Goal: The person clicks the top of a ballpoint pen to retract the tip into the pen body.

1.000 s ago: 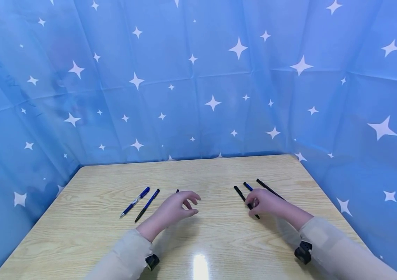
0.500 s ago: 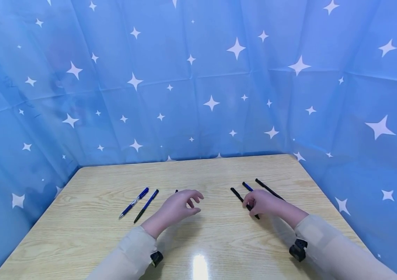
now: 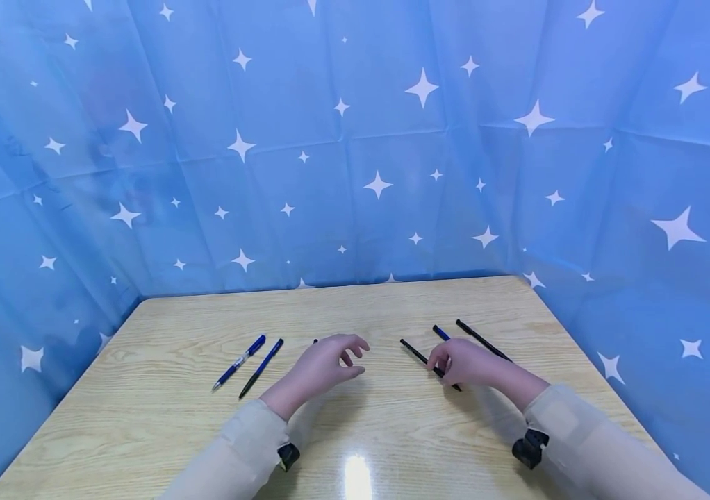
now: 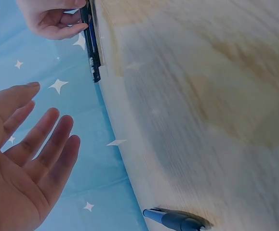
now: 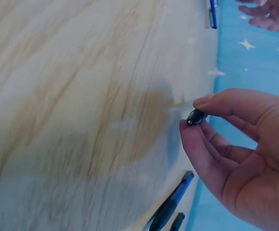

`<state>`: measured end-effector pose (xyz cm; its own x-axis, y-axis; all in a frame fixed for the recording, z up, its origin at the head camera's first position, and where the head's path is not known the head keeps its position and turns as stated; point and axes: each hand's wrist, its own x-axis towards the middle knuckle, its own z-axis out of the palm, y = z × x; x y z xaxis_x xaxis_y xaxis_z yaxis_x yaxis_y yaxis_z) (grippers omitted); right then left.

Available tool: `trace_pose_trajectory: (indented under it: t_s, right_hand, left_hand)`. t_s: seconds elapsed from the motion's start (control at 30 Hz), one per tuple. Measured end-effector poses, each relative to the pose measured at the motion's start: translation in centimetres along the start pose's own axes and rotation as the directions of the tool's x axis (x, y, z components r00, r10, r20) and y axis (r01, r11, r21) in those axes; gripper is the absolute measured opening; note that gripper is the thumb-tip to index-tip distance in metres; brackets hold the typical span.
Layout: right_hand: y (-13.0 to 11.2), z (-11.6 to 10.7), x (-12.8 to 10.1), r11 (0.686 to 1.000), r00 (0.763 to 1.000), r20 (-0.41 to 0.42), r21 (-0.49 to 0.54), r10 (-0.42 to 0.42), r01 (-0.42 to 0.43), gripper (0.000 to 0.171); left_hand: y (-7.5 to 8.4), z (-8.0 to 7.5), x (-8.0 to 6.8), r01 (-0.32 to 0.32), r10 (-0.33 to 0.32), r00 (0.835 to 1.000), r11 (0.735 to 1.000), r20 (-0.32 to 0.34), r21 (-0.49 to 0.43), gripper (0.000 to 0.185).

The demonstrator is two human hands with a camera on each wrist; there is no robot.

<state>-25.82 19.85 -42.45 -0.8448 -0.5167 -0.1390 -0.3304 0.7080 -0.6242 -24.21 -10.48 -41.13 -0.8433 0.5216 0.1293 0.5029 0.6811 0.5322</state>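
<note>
My right hand [image 3: 439, 366] pinches a black pen [image 3: 416, 355] between thumb and fingers and holds it slanted, just over the wooden table [image 3: 380, 430]. The right wrist view shows the pen's end [image 5: 195, 117] between thumb and forefinger. My left hand [image 3: 358, 357] hovers open left of it, fingers loosely spread, holding nothing; its palm [image 4: 19, 163] shows in the left wrist view, with the held pen [image 4: 92, 43] beyond. A dark pen tip [image 3: 315, 341] peeks out behind the left hand.
Two pens lie at the left: a blue one [image 3: 240, 361] and a darker one [image 3: 261, 368]. A blue pen [image 3: 441, 333] and a black pen [image 3: 483, 340] lie behind my right hand. Blue star-printed cloth [image 3: 355, 173] walls in the table on three sides.
My right hand has carried the black pen leftward, toward the table's middle. My left hand has drifted slightly right, still open.
</note>
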Motion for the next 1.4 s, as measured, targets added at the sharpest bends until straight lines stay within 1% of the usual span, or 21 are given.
trace_pose_trajectory:
  t_s: [0.2, 0.3, 0.43, 0.57, 0.7, 0.83, 0.97, 1.07, 1.13, 1.27, 1.4]
  right_hand:
    - [-1.1, 0.0, -0.2, 0.996, 0.996, 0.019, 0.032, -0.082, 0.082, 0.031]
    - [-1.8, 0.0, -0.4, 0.993, 0.994, 0.016, 0.055, -0.104, 0.103, 0.028]
    - [-2.8, 0.0, -0.4, 0.989, 0.993, -0.002, 0.087, -0.117, 0.117, 0.026]
    - [-3.7, 0.0, -0.5, 0.986, 0.991, -0.021, 0.097, -0.131, 0.132, 0.027]
    - [-4.7, 0.0, -0.6, 0.981, 0.986, -0.045, 0.098, -0.163, 0.166, 0.027]
    - [-5.5, 0.1, -0.6, 0.973, 0.980, -0.065, 0.126, -0.188, 0.195, 0.027]
    - [-5.9, 0.4, -0.7, 0.968, 0.979, -0.084, 0.158, -0.185, 0.196, 0.027]
    - [-6.4, 0.5, -0.7, 0.963, 0.978, -0.111, 0.185, -0.178, 0.196, 0.027]
    - [-6.7, 0.7, -0.8, 0.958, 0.975, -0.136, 0.208, -0.173, 0.199, 0.027]
    - [-7.3, 1.2, -0.8, 0.949, 0.966, -0.207, 0.240, -0.154, 0.203, 0.026]
    - [-7.6, 1.8, -0.5, 0.936, 0.949, -0.284, 0.277, -0.136, 0.217, 0.022]
  left_hand:
    - [0.2, -0.1, 0.4, 0.000, 0.000, 1.000, 1.000, -0.014, -0.011, 0.034]
    - [0.3, -0.2, 0.5, 0.000, 0.000, 1.000, 1.000, -0.023, -0.020, 0.034]
    - [0.4, -0.4, 0.8, -0.006, 0.004, 0.999, 1.000, -0.053, -0.027, 0.035]
    - [0.6, -0.6, 1.1, 0.005, -0.007, 0.996, 1.000, -0.092, -0.025, 0.037]
    - [0.9, -0.9, 1.4, 0.014, -0.021, 0.991, 0.998, -0.133, -0.056, 0.039]
    - [0.9, -1.0, 1.8, 0.031, -0.044, 0.985, 0.996, -0.168, -0.082, 0.040]
    - [1.2, -1.1, 2.0, 0.054, -0.076, 0.975, 0.993, -0.209, -0.107, 0.040]
    - [1.5, -1.3, 2.0, 0.045, -0.080, 0.966, 0.989, -0.245, -0.144, 0.039]
    - [1.8, -1.4, 2.0, 0.036, -0.085, 0.959, 0.982, -0.270, -0.184, 0.038]
    - [2.4, -1.6, 1.9, 0.002, -0.102, 0.939, 0.957, -0.328, -0.290, 0.037]
    - [3.3, -1.9, 1.8, -0.060, -0.099, 0.917, 0.924, -0.387, -0.378, 0.036]
